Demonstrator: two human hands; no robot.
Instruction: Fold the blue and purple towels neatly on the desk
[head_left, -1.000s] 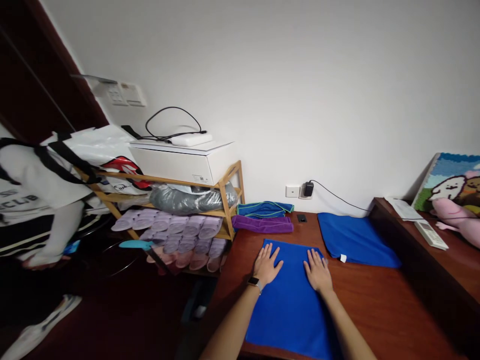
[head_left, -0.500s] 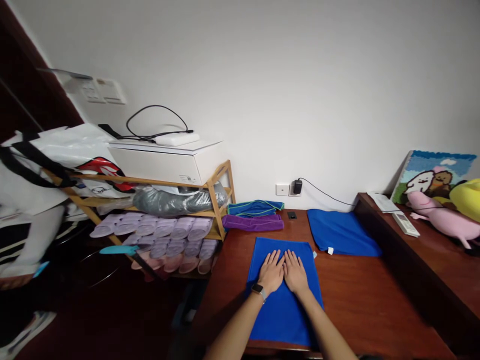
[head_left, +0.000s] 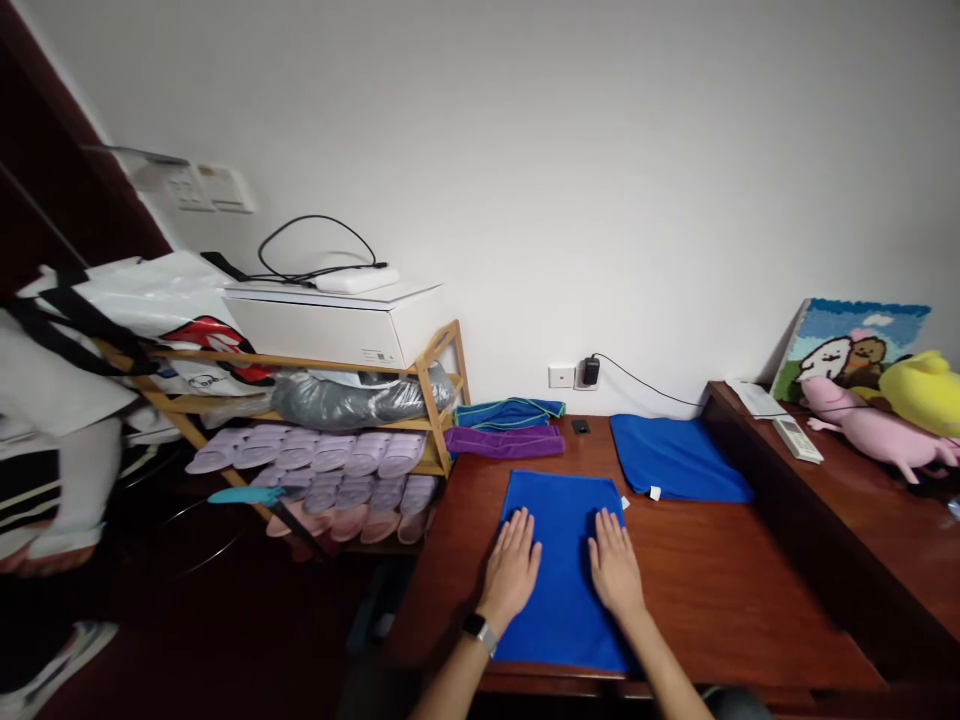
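Note:
A blue cloth [head_left: 562, 600] lies spread on the brown wooden desk [head_left: 720, 590], its near end at the desk's front edge. My left hand [head_left: 511, 565], with a watch on its wrist, rests flat near the cloth's left edge, fingers stretched out. Near the right edge lies my right hand [head_left: 616, 562], palm down, with its fingers extended too. Neither hand holds anything. A small white tag [head_left: 625, 503] sticks out at the cloth's upper right side.
Behind it lie a second blue cloth [head_left: 679, 460], a folded purple cloth [head_left: 506, 442] and a folded blue-green cloth [head_left: 510, 412]. A raised dark ledge [head_left: 780, 540] borders the right. Left stands a slipper rack [head_left: 442, 410]; a person [head_left: 67, 470] is beyond it.
My hands have moved apart from the cloth's middle, the left one to the left edge, the right one to the right edge. Both have come slightly nearer me.

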